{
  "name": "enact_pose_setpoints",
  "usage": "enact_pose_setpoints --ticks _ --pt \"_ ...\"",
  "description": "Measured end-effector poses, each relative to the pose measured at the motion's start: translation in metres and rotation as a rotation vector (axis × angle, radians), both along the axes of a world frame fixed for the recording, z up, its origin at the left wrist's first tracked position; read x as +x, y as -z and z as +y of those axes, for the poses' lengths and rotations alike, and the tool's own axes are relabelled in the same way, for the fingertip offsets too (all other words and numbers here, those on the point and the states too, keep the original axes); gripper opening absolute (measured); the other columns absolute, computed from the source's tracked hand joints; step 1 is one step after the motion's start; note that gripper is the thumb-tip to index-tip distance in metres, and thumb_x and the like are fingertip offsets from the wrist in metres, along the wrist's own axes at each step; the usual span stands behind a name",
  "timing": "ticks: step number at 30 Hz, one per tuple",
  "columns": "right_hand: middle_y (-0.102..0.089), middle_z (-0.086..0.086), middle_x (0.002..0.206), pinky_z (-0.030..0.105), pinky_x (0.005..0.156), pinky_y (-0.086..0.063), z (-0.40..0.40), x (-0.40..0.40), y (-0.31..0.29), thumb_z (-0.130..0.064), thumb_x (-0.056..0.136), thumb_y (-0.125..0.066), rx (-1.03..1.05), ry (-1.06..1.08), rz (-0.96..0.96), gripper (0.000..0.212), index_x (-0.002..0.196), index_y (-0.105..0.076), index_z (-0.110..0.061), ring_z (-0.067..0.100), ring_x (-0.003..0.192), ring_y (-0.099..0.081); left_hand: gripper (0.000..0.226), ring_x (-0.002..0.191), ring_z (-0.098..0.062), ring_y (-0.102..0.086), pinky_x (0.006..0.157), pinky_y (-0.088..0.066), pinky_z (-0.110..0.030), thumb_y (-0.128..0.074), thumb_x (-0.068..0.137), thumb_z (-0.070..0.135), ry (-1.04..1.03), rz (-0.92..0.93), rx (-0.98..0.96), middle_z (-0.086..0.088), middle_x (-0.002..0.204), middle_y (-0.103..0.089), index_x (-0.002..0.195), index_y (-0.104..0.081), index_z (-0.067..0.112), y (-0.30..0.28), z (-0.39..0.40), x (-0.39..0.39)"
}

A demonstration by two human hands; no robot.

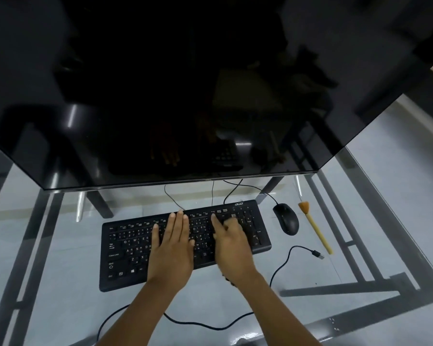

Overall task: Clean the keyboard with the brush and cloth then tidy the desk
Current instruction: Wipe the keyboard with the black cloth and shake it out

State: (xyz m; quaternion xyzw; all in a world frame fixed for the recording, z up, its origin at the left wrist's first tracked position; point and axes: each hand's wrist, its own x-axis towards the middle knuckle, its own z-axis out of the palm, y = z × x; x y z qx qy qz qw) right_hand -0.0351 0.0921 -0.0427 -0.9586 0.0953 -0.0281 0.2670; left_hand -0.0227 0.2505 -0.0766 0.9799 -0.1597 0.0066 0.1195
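Now your flat, spread left hand (171, 248) steadies the black plastic keyboard (125, 248); your right hand (231, 242) seems curled, hold unclear; wipe lightly rightward.

Brightness: the scene is dimly lit, with a cool bluish cast over the glass tabletop (375, 186).
Glare: pale streaks and faint reflections are carried on the dark monitor (160, 96); the upper part is lost in black.
Shadows: soft dark bands are seen through the glass.
Blur: the right hand (231, 242) is smeared by motion; the left hand (171, 248) is rendered sharper.
Distortion: straight edges are bent outward toward the corners by the wide lens.
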Motion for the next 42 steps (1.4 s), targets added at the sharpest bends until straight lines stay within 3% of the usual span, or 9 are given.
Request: enact_pose_setpoints --ticks 5,10,14,19,23,27,30,35,42 --pt "-0.051 0.018 0.107 0.041 0.083 -0.053 -0.031 0.019 -0.001 -0.015 0.096 -0.048 -0.097 0.248 -0.024 0.042 0.137 -0.048 -0.009 0.03 0.087 -0.055 0.056 0.145 -0.022 -0.019 0.113 -0.01 -0.047 -0.023 0.099 0.037 0.024 -0.024 0.011 -0.007 0.155 -0.026 0.147 -0.029 0.007 0.001 0.003 0.002" --pt "-0.045 0.007 0.118 0.033 0.093 -0.046 -0.014 0.002 -0.017 -0.047 0.1 -0.027 0.002 -0.077 -0.006 0.053 0.145 -0.038 -0.023 0.022 0.102 -0.052 0.056 0.146 -0.021 -0.015 0.115 -0.005 -0.046 -0.021 0.1 0.037 0.037 -0.02 -0.011 -0.007 0.156 -0.023 0.147 -0.026 0.007 0.0 0.004 0.0" --pt "-0.052 0.016 0.112 0.041 0.085 -0.047 -0.057 -0.007 -0.011 -0.029 0.091 -0.061 -0.17 0.288 -0.027 0.049 0.135 -0.051 -0.011 0.034 0.1 -0.052 0.056 0.146 -0.019 -0.013 0.114 -0.008 -0.047 -0.02 0.1 0.037 0.032 0.012 0.01 -0.006 0.156 -0.023 0.147 -0.027 0.007 0.002 0.007 0.0" --pt "-0.059 0.009 0.109 0.037 0.082 -0.048 -0.046 -0.03 -0.005 -0.022 0.073 -0.08 -0.161 0.163 -0.054 0.025 0.095 -0.069 -0.015 0.03 0.098 -0.055 0.061 0.143 -0.023 -0.023 0.114 -0.011 -0.05 -0.02 0.094 0.036 -0.027 0.088 -0.006 -0.012 0.152 -0.034 0.142 -0.038 0.001 -0.009 -0.005 0.001" --pt "-0.062 -0.006 0.093 0.007 0.069 -0.041 -0.049 -0.036 -0.043 -0.014 0.089 -0.063 0.259 0.053 0.033 0.013 0.094 -0.055 -0.023 0.003 0.082 -0.06 0.064 0.143 -0.005 -0.001 0.119 -0.001 -0.039 -0.017 0.097 0.05 0.053 0.231 -0.359 0.002 0.158 -0.017 0.151 -0.023 0.015 -0.049 -0.037 0.017" --pt "-0.059 -0.011 0.076 0.016 0.062 -0.047 -0.069 -0.04 -0.094 -0.015 0.091 -0.06 0.459 0.04 0.034 0.011 0.09 -0.053 -0.023 0.001 0.069 -0.058 0.049 0.134 -0.001 -0.031 0.113 -0.022 -0.029 -0.036 0.097 0.052 0.006 0.638 -0.868 0.022 0.142 -0.036 0.143 -0.038 0.034 -0.102 -0.088 0.03" --pt "-0.063 -0.006 0.08 0.029 0.065 -0.057 -0.11 -0.044 -0.12 -0.019 0.092 -0.058 0.483 0.121 -0.005 0.01 0.09 -0.055 -0.028 0.009 0.072 -0.064 0.02 0.108 -0.008 -0.061 0.098 -0.046 -0.031 -0.05 0.095 0.044 0.06 0.799 -1.055 0.013 0.111 -0.068 0.102 -0.067 0.038 -0.125 -0.132 0.028" --pt "-0.063 -0.017 0.094 0.012 0.072 -0.047 -0.206 -0.06 -0.142 -0.02 0.092 -0.059 0.413 0.357 -0.103 0.012 0.101 -0.06 -0.028 0.0 0.089 -0.06 0.018 0.103 -0.009 -0.064 0.089 -0.054 -0.034 -0.06 0.09 0.045 0.261 0.966 -1.018 0.01 0.11 -0.067 0.107 -0.063 0.041 -0.135 -0.212 0.007" --pt "-0.061 -0.004 0.109 0.017 0.064 -0.044 -0.334 -0.075 -0.123 -0.029 0.09 -0.063 0.294 0.496 0.124 0.021 0.11 -0.059 -0.026 0.014 0.097 -0.059 0.012 0.086 -0.013 -0.06 0.07 -0.054 -0.033 -0.052 0.095 0.036 0.232 0.865 -0.725 0.003 0.093 -0.063 0.098 -0.056 0.025 -0.121 -0.33 -0.024"
